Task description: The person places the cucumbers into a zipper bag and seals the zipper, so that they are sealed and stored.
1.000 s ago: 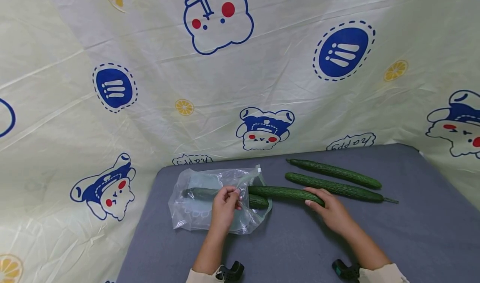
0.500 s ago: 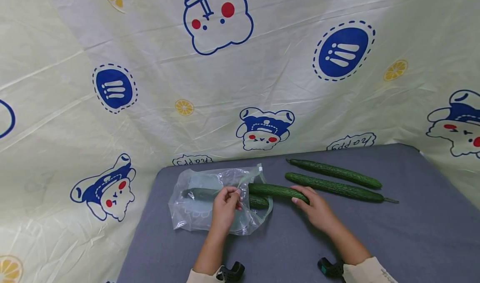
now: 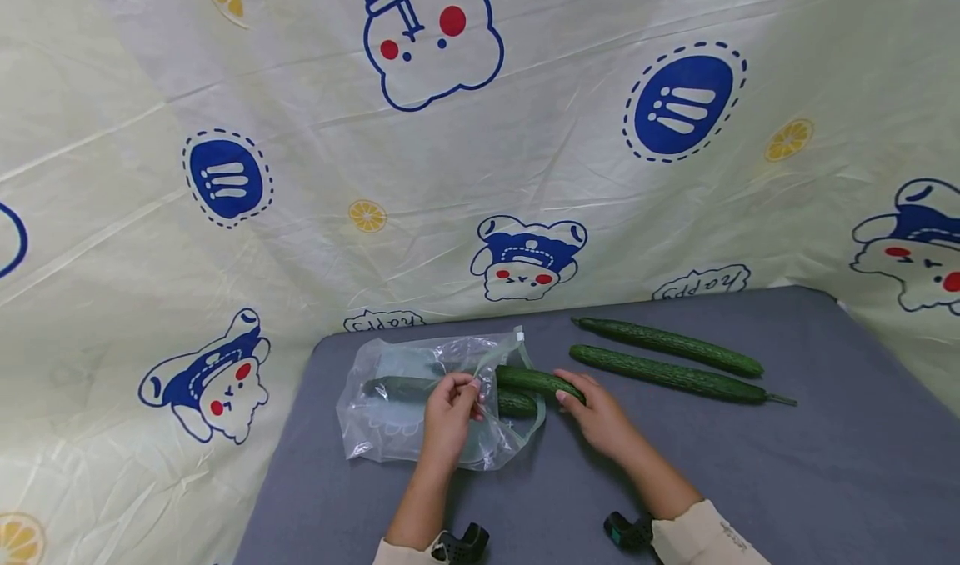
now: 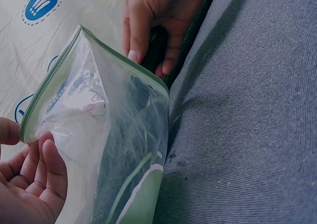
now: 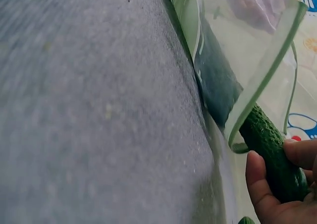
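My left hand (image 3: 450, 411) pinches the edge of a clear plastic zip bag (image 4: 106, 100) with a green rim, lifting its mouth apart on the right side. One cucumber (image 3: 405, 387) lies inside the bag, its near end showing at the opening. My right hand (image 3: 596, 415) grips the outer end of a second cucumber (image 5: 270, 144), whose other end is inside the bag mouth. In the right wrist view, thumb and fingers wrap this cucumber just outside the green rim. Much of its length is hidden behind the bag and my left hand.
Two more cucumbers lie side by side at the back right of the grey cloth-covered table (image 3: 750, 482): a farther cucumber (image 3: 667, 345) and a nearer cucumber (image 3: 675, 377) with a stem. A printed sheet (image 3: 420, 157) hangs behind the table's far edge.
My right hand has moved left, sliding the gripped cucumber deeper into the bag, so less of it shows outside. My left hand keeps its hold on the bag edge, nearly still.
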The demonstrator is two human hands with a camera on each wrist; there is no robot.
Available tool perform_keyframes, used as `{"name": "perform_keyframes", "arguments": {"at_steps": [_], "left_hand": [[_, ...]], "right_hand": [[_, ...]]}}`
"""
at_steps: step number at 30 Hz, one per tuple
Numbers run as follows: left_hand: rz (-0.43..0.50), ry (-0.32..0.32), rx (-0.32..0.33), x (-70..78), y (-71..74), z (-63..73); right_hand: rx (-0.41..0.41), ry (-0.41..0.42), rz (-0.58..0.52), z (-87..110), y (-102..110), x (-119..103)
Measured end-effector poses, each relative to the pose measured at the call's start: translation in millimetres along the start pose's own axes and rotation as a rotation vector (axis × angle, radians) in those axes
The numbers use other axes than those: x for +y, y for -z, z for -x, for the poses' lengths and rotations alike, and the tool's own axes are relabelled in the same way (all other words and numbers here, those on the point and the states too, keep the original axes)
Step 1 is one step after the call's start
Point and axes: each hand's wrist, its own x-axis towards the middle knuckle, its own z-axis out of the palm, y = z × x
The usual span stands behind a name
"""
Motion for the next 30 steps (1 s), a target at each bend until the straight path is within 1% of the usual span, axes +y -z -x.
{"name": "perform_keyframes", "arguments": {"at_steps": [3,5,8,10,14,19,23,25,30], "left_hand": [[0.001,-0.002,0.001,0.6,0.7,-0.3],[0.000,-0.005,0.000,0.3,1.1,-1.0],[-0.001,-0.009,0.003,-0.1,1.6,-1.3],[-0.002,-0.008,0.004,-0.8,1.9,-1.4],[-0.004,-0.008,0.005,-2.0,2.2,-1.6],[-0.008,-0.006,0.005,-1.8,1.5,-1.5],[-0.006,-0.001,0.005,-2.1,1.3,-1.6],[-0.006,-0.001,0.004,-1.9,1.4,-1.1],[-0.005,-0.001,0.002,-2.3,1.1,-0.9]], "right_hand": [[-0.020,-0.007,-0.033,-3.3,-5,-3],[-0.017,-0.016,-0.058,-5.5,-7,-3],[-0.001,-0.021,-0.050,-8.1,-7,1],[0.008,-0.007,-0.013,-8.8,-6,5],[0.011,0.024,0.096,-8.3,-1,8],[-0.007,-0.012,0.184,-6.0,6,8],[0.002,-0.033,0.218,-4.8,7,6],[0.021,-0.039,0.214,-5.0,7,4],[0.069,-0.074,0.137,-7.7,5,1]]}}
